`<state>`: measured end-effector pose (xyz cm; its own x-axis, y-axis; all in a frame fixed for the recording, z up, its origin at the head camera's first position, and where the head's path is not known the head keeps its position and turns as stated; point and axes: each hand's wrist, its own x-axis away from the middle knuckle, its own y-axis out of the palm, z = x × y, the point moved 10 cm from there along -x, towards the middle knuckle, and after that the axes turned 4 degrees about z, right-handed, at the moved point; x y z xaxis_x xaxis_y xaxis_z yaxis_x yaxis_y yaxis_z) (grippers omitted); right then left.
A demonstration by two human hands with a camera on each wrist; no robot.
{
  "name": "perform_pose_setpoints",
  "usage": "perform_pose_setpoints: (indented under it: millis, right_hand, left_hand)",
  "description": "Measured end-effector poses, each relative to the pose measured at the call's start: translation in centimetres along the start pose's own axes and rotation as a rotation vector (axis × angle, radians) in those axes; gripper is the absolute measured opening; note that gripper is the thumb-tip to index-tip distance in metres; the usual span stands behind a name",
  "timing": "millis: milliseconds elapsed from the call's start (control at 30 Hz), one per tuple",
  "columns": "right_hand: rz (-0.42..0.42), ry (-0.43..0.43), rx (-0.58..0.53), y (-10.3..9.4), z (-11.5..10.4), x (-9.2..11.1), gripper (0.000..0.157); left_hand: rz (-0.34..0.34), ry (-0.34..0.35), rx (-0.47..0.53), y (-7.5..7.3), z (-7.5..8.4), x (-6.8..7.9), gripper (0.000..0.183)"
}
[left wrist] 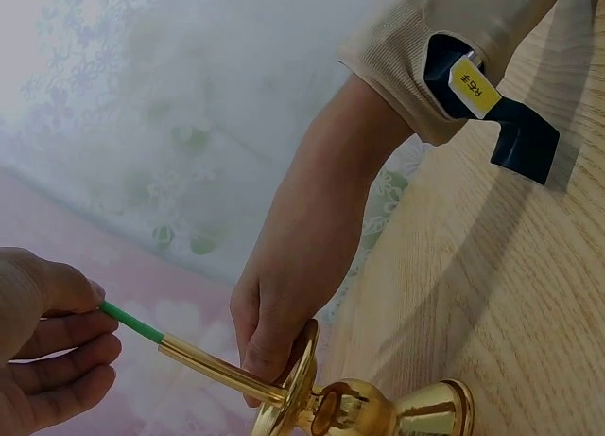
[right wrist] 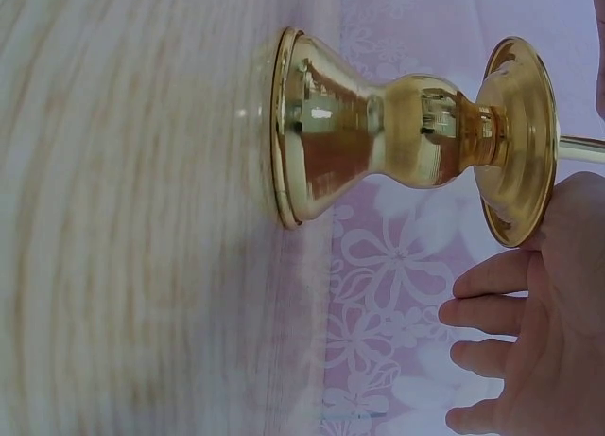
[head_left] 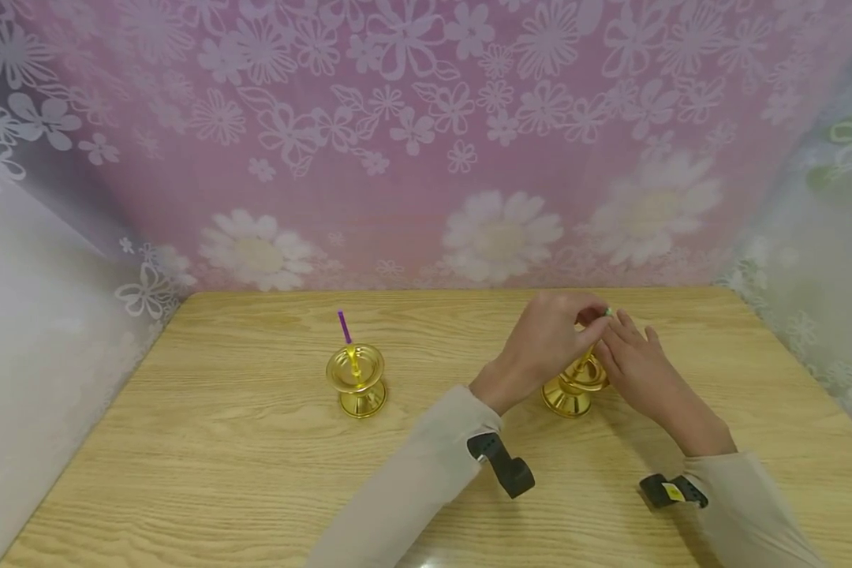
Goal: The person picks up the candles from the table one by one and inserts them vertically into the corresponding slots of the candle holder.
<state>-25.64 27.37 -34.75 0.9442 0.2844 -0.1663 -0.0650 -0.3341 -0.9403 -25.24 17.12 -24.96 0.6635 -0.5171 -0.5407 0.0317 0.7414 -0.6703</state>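
Note:
A gold candle holder (head_left: 568, 401) stands on the table at right, with a round dish (right wrist: 518, 143) on a flared base. A thin gold tube (left wrist: 222, 368) rises from its dish. My left hand (head_left: 548, 338) pinches a thin green stick (left wrist: 132, 321) between thumb and fingertip, its lower end meeting the tube's top. My right hand (head_left: 639, 369) holds the dish's edge, the thumb on the upper side beside the tube, the other fingers extended past the rim. A second gold candle holder (head_left: 362, 400) stands at left; a purple stick (head_left: 344, 326) rises from its yellow upright piece.
The wood-grain table (head_left: 206, 442) carries both holders. Behind it hangs a pink floral backdrop (head_left: 397, 181), with pale floral panels at either side. A black wrist strap (head_left: 504, 467) sits on my left sleeve, another strap (head_left: 670, 492) on the right.

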Motion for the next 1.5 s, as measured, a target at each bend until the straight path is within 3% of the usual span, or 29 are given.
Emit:
perform_pose_setpoints:
  millis: [200, 533, 900, 1267, 1500]
  right_hand:
    - [0.002, 0.002, 0.002, -0.1, -0.1, -0.1, 0.053]
    - [0.002, 0.003, -0.006, -0.1, -0.2, -0.2, 0.052]
    - [-0.005, 0.007, -0.001, -0.2, -0.3, -0.3, 0.051]
    - [0.015, -0.017, 0.025, -0.1, -0.3, -0.1, 0.051]
    - [0.011, -0.019, 0.036, -0.2, -0.3, -0.2, 0.052]
  left_hand:
    - [0.006, -0.029, 0.004, -0.1, -0.3, -0.2, 0.021]
    - [0.008, -0.014, 0.054, -0.2, -0.6, 0.1, 0.018]
    - [0.000, 0.005, 0.041, -0.6, -0.4, 0.8, 0.022]
    - [0.000, -0.005, -0.020, -0.9, -1.0, 1.9, 0.021]
    - [0.015, 0.007, -0.120, -1.4, -1.4, 2.8, 0.024]
